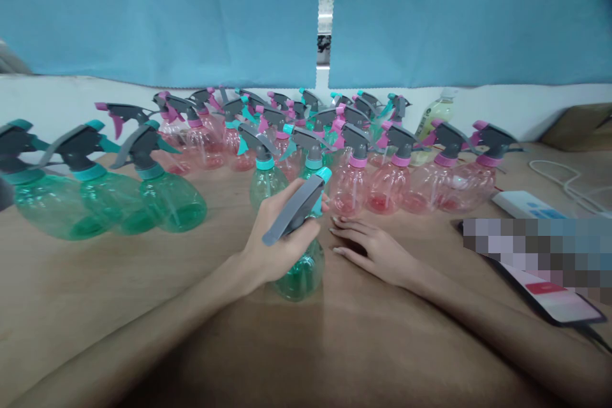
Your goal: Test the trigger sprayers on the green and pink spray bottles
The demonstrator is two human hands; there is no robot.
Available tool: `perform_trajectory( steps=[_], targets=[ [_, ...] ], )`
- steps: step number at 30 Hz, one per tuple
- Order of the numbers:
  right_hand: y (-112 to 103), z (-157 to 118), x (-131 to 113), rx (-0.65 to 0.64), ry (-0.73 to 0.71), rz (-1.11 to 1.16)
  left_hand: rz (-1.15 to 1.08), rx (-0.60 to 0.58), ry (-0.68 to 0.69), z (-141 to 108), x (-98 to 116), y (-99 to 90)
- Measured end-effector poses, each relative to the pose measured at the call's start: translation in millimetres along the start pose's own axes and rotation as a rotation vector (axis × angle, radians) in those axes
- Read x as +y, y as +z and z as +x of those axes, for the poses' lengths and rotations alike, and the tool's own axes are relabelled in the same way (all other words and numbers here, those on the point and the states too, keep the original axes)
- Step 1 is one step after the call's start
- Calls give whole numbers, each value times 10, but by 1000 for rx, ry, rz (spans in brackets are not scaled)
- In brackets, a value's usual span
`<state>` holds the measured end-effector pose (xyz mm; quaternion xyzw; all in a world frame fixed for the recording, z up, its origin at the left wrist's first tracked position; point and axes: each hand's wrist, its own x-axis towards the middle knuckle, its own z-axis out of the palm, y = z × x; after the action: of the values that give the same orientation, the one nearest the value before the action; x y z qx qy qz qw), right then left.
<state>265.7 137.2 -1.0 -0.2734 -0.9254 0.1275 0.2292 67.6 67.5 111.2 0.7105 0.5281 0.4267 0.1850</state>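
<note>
My left hand [277, 239] is wrapped round the neck of a green spray bottle [300, 274] with a grey and teal head, near the middle of the table. Just right of it, my right hand [375, 248] rests on the wood with its fingers spread a little and nothing in them. Behind my hands stand several pink spray bottles [389, 185] with grey and pink heads, and a green bottle [268, 185] with a teal collar. Three green bottles [174, 201] lean together at the left.
More spray bottles [205, 140] crowd the back by the white wall. A bottle with yellowish liquid [435, 116] stands among them. At the right are a phone [549, 299] with a cable, a white box [526, 204], a white cord [564, 182] and a brown object [578, 127].
</note>
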Motion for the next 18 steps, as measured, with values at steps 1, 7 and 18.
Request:
perform_trajectory(
  steps=[1, 7, 18],
  targets=[
    [1, -1, -2, 0, 0, -5, -6, -5, -11, -2, -7, 5],
    [9, -6, -5, -22, -9, -63, -74, 6, -15, -32, -78, 38],
    [-13, 11, -64, -52, -55, -183, -241, 4, -10, -25, -121, 113]
  ],
)
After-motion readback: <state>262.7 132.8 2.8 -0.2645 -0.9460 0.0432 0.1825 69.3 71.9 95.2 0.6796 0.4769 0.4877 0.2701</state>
